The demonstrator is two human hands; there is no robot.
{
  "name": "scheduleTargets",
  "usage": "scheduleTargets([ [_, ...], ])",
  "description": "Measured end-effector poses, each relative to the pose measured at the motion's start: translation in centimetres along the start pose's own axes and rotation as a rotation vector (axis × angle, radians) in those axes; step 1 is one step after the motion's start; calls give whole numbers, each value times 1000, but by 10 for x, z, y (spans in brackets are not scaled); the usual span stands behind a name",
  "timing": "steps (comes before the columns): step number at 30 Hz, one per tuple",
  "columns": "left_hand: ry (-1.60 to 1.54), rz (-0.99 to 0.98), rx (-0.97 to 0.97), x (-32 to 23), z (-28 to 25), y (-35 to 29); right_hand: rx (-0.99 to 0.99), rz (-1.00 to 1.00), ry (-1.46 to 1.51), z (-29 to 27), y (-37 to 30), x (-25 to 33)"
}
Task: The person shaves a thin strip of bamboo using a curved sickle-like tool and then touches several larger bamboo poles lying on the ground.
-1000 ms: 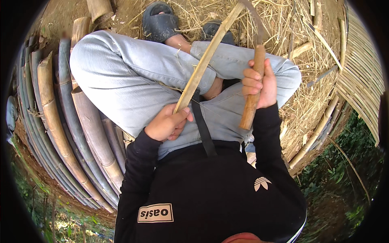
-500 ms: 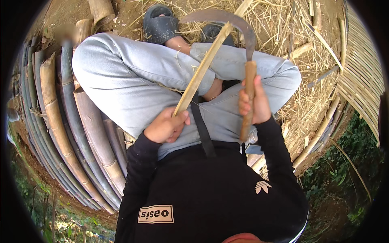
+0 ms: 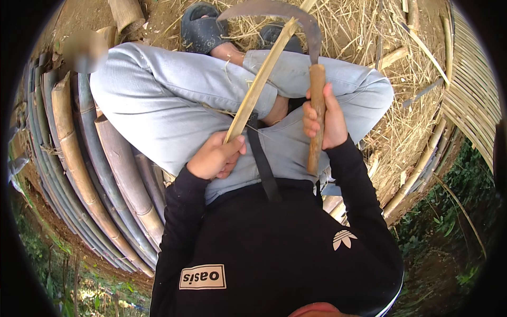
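A long pale bamboo strip (image 3: 259, 84) slants up and away over my crossed legs, its near end gripped by my left hand (image 3: 217, 155). My right hand (image 3: 326, 117) is wrapped round the wooden handle of a sickle (image 3: 317, 90). The sickle's dark curved blade (image 3: 296, 13) arches leftward at the top, passing over or against the far part of the strip; whether it touches cannot be made out. My fingers close firmly on both things. A black strap (image 3: 262, 166) hangs down between my hands.
Several thick bamboo poles (image 3: 129, 171) lie side by side at my left. Straw-like shavings (image 3: 404, 124) cover the ground to the right, with a panel of thin bamboo slats (image 3: 472, 100) beyond. My feet wear dark sandals (image 3: 203, 31). A cut bamboo piece (image 3: 127, 15) lies far left.
My right hand has shifted the sickle a little left and away from me, its blade sliding along toward the strip's far part. My left hand stays almost in place, still holding the strip.
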State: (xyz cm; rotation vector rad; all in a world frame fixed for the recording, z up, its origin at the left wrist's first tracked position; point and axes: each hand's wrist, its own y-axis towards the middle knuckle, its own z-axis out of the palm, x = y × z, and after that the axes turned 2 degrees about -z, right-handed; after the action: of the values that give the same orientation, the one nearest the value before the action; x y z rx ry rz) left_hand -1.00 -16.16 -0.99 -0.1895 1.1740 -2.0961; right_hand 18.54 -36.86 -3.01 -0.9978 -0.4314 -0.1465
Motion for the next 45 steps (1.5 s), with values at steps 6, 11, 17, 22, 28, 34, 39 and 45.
scheduleTargets([
  [6, -20, -65, 4, -3, -1, -1, -195, -32, -17, 25, 6, 6],
  [11, 36, -20, 13, -1, 0, 0, -146, 9, 42, 26, -5, 28],
  [17, 29, -24, -1, 1, -2, -1, -204, 33, -323, 5, 1, 18],
  [22, 49, 32, -20, 2, 1, 1, -121, 91, -70, 11, -19, 10],
  [28, -2, -35, 13, 0, -3, 1, -86, 126, 138, 8, -1, -15],
  [34, 1, -71, 5, -2, -1, 2, 36, 82, 209, 1, -5, -4],
  [39, 18, -49, -3, -1, 0, 0, -105, -333, 127, 32, 16, 46],
  [45, 91, -65, -45, 3, 2, -1, -123, 54, -176, 31, -9, 19],
])
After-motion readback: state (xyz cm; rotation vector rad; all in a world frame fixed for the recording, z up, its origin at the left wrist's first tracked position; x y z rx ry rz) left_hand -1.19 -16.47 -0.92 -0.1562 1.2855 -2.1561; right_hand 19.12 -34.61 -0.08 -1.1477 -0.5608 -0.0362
